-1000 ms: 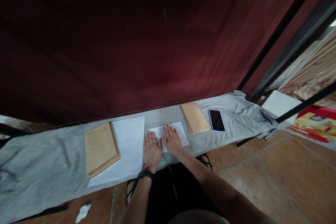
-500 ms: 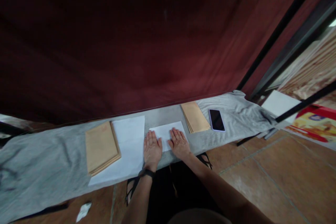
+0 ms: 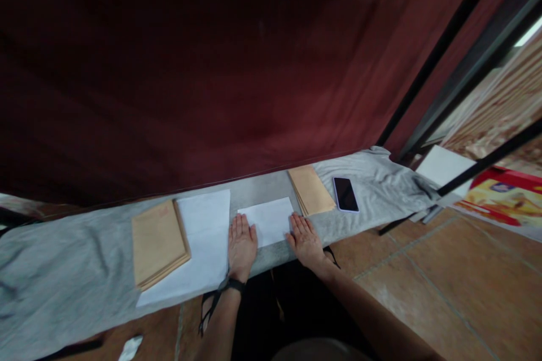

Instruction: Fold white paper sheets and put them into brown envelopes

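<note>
A folded white paper [image 3: 270, 220] lies on the grey cloth-covered table [image 3: 76, 271] in front of me. My left hand [image 3: 241, 245] rests flat, fingers stretched, on the paper's left edge; a dark strap is round its wrist. My right hand [image 3: 305, 238] lies flat with fingers out at the paper's lower right corner, mostly on the cloth.
A large white sheet [image 3: 199, 242] and a stack of brown envelopes [image 3: 156, 242] lie to the left. Another brown envelope stack [image 3: 311, 190] and a black phone [image 3: 345, 194] lie to the right. A dark red curtain [image 3: 212, 67] hangs behind. Tiled floor [image 3: 444, 282] is on the right.
My right hand has slid from the middle of the folded paper rightward to its right corner. My left hand has stayed at the left edge.
</note>
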Motion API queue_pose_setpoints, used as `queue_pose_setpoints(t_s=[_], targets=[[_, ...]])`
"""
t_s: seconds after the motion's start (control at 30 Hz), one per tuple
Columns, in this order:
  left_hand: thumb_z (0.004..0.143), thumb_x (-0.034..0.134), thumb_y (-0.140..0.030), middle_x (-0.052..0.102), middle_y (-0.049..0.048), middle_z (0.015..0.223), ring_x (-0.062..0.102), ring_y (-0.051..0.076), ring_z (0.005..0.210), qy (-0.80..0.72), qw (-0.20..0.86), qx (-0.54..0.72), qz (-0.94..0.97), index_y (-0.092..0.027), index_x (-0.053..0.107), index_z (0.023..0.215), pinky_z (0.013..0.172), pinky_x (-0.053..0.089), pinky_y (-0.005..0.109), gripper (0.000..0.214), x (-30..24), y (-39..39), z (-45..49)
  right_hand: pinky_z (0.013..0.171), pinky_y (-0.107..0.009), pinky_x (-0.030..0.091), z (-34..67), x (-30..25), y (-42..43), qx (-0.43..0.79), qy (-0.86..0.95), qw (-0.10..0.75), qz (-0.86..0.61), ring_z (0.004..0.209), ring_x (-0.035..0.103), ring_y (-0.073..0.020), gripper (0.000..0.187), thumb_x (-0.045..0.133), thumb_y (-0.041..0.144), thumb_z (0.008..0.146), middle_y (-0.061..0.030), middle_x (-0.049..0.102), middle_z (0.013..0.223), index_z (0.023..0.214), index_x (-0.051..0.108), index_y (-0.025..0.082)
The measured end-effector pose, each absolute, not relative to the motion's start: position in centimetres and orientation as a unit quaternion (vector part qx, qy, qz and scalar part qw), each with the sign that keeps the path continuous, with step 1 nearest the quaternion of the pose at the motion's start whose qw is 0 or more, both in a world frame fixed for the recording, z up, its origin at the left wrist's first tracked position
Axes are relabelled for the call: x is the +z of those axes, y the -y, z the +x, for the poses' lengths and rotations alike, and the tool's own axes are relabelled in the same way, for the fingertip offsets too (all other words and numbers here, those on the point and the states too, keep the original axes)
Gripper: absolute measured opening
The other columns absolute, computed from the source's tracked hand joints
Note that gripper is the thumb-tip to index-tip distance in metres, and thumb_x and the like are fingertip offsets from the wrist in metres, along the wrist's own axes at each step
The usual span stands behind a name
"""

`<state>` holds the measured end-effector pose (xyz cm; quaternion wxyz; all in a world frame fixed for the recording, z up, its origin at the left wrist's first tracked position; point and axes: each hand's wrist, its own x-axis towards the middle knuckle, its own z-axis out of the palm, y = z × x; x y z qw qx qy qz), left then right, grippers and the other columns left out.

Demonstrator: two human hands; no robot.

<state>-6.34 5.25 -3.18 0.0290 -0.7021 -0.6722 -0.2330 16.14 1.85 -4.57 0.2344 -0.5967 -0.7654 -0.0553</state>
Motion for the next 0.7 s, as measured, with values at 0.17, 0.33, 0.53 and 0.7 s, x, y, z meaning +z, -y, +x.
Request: queue_pose_setpoints(t_s=[0.17,0.33,0.53,0.7], targets=[[0.101,0.028,-0.034,0.041,0.0192,0.156,0.030,0.027,0.149,0.621,0.019,-0.243,-0.746,-0.005,0.035,0.151,0.121,0.030,0.049,0.058,-2.5,-3.3,-3.7,0.116,-0.047,0.031,16.0,-4.6,-1.8,-0.057,0.765,0.239,-0.596,0.140,0.044,-0.0294,0.056,0.041,0.036,0.103,-0.0184,0.048,0.150,0.151,0.039,0.007],[0.101,0.034,-0.037,0.044,0.0150,0.155,0.035,0.026,0.147,0.546,0.000,-0.210,-0.811,-0.011,0.036,0.151,0.118,0.037,0.048,0.057,-2.9,-0.4,0.5,0.116,-0.046,0.031,16.0,-4.7,-1.8,-0.051,0.764,0.238,-0.597,0.141,0.043,-0.0291,0.054,0.039,0.036,0.104,-0.0182,0.048,0.150,0.149,0.043,0.007],[0.100,0.038,-0.042,0.047,0.0186,0.152,0.039,0.028,0.145,0.579,0.031,-0.197,-0.791,-0.008,0.041,0.149,0.116,0.038,0.048,0.059,-3.6,0.7,-1.2,0.116,-0.046,0.031,16.0,-4.8,-1.9,-0.058,0.763,0.241,-0.597,0.140,0.045,-0.0284,0.055,0.040,0.038,0.103,-0.0168,0.050,0.149,0.150,0.041,0.009],[0.100,0.036,-0.045,0.044,0.0193,0.154,0.038,0.028,0.145,0.601,0.055,-0.196,-0.773,-0.008,0.034,0.153,0.116,0.037,0.049,0.064,-3.7,1.7,-4.5,0.117,-0.045,0.031,15.9,-4.5,-1.7,-0.071,0.759,0.233,-0.604,0.139,0.045,-0.0282,0.055,0.041,0.036,0.103,-0.0170,0.051,0.149,0.150,0.041,0.008]])
